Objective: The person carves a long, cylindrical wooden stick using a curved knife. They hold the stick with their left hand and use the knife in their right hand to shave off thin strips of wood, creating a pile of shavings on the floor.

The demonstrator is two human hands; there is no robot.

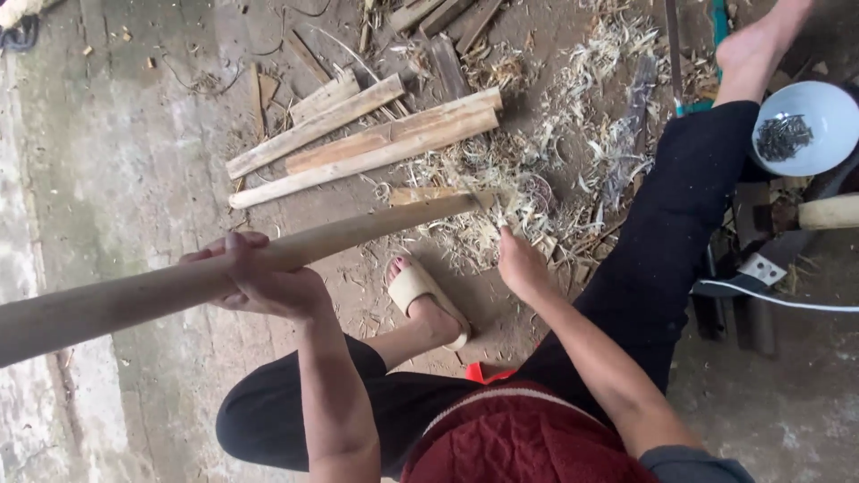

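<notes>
My left hand (259, 277) is wrapped around a long, round, pale wooden pole (376, 228), which slants from the lower left edge up to a trimmed tip near the middle. My right hand (521, 264) hovers just below and right of that tip, fingers curled downward over a heap of wood shavings (537, 170). A thin blade-like sliver seems to reach from this hand toward the tip, but what it grips is hidden. I sit low in black trousers, one foot in a tan sandal (420, 295) under the pole and the other leg stretched out to the upper right.
Several split wooden slats (358, 143) lie on the concrete floor beyond the pole. At the right are a white bowl of dark nails (801, 130), a tool with a pale wooden handle (828, 213), a white cable (787, 300) and dark metal pieces.
</notes>
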